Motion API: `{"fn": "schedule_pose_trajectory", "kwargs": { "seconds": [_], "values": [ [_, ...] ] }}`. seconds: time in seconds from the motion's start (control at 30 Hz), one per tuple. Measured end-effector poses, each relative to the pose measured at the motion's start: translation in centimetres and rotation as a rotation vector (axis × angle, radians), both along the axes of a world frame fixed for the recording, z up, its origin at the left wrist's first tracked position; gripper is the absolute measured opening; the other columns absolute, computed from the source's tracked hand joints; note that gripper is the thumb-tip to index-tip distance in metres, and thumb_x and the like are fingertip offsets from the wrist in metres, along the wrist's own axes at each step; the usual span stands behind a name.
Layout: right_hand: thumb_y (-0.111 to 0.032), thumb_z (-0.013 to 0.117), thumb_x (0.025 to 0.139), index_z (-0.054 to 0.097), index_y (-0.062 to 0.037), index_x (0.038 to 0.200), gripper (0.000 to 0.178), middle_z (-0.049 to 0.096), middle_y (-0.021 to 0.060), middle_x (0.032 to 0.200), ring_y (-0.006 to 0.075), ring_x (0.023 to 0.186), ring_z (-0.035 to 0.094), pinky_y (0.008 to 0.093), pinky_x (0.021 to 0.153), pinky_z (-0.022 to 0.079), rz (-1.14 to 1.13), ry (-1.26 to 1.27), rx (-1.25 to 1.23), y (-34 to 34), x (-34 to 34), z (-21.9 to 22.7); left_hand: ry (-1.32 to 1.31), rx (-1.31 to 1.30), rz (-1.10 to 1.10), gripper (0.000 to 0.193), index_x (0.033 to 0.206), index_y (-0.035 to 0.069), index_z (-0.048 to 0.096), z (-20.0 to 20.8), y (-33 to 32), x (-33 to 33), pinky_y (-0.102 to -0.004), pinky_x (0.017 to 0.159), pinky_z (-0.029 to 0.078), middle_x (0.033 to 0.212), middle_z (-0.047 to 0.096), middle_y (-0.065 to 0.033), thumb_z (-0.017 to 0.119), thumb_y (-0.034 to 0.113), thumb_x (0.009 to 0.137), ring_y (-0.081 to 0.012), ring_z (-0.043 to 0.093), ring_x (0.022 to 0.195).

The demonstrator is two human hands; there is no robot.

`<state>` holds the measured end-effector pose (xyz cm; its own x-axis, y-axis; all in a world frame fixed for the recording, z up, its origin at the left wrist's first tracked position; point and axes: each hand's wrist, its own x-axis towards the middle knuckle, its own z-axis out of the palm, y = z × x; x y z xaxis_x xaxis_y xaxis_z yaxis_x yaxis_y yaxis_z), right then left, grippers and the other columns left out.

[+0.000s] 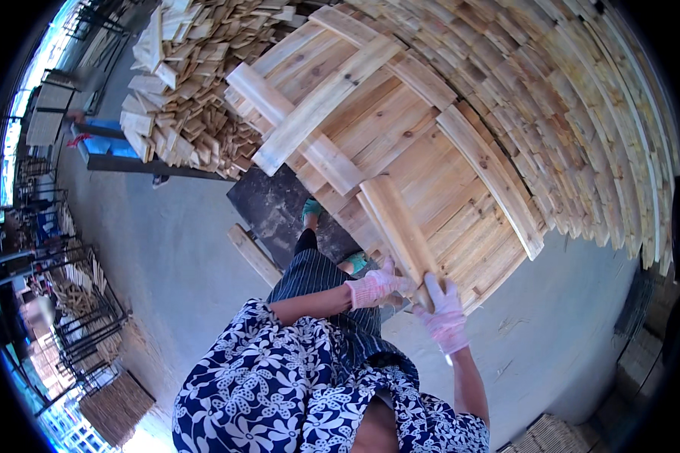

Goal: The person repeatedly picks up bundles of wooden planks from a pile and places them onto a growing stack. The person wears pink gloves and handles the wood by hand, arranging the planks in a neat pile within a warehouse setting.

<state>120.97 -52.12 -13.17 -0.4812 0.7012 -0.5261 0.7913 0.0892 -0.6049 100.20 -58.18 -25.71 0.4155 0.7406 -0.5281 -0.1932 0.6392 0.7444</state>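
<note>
Both my hands wear pale pink-and-white gloves and meet at the near end of a thick wooden board [395, 223]. My left hand [381, 285] is closed at its left side, thumb up, fingertips partly hidden. From the right, my right hand [444, 313] grips the same end, with fingers along its edge. This board lies along the near-left edge of a broad layer of planks [423, 170]. Farther off, a long plank [329, 102] crosses over a shorter board [332, 162]. Another board [491, 177] lies along the far-right side.
Tall rows of stacked planks [521, 98] stand behind. A loose heap of short wood pieces [196, 90] is at the far left. Under my feet lies a dark mat [268, 208], with a narrow board [253, 253] beside it. Metal racks [91, 302] stand left.
</note>
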Motion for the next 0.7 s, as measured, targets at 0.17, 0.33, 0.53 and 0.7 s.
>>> {"fn": "schedule_pose_trajectory", "kwargs": {
  "seconds": [0.17,0.33,0.53,0.7],
  "values": [
    [-0.026,0.077,0.081,0.049,-0.0258,0.144,0.069,0.042,0.0233,0.140,0.0460,0.125,0.045,0.0552,0.104,0.041,0.262,-0.306,0.431,2.4,1.8,-7.5,-0.071,-0.461,0.223,0.061,0.141,0.007,0.051,5.7,2.1,-5.1,-0.0446,0.096,0.052,0.135,0.054,-0.0130,0.076,0.021,0.087,-0.0276,0.056,0.119],
    [-0.022,0.076,0.081,0.050,-0.0254,0.143,0.067,0.040,0.0255,0.143,0.0487,0.126,0.044,0.0557,0.106,0.040,0.226,-0.261,0.393,1.0,2.1,-7.6,0.183,-0.368,0.412,0.063,0.144,0.003,0.046,5.4,-2.8,-14.5,-0.0347,0.088,0.054,0.133,0.055,-0.0127,0.072,0.023,0.089,-0.0226,0.059,0.113],
    [-0.023,0.083,0.074,0.055,-0.0203,0.139,0.070,0.039,0.0294,0.140,0.0493,0.127,0.042,0.0538,0.107,0.041,0.159,-0.310,0.283,1.0,0.1,-9.9,0.340,-0.258,0.522,0.068,0.146,-0.001,0.044,4.9,-6.2,-23.3,-0.0286,0.063,0.049,0.107,0.064,-0.0093,0.071,0.025,0.089,-0.0156,0.059,0.075],
    [-0.033,0.078,0.079,0.059,-0.0214,0.135,0.060,0.051,0.0215,0.135,0.0452,0.124,0.048,0.0546,0.104,0.042,0.459,-0.455,0.297,5.6,-2.4,-6.6,0.383,-0.188,0.738,0.050,0.131,0.004,0.056,7.3,-1.3,-40.9,-0.0285,0.062,0.050,0.102,0.065,-0.0061,0.071,0.025,0.089,-0.0130,0.060,0.075]
  ]
}}
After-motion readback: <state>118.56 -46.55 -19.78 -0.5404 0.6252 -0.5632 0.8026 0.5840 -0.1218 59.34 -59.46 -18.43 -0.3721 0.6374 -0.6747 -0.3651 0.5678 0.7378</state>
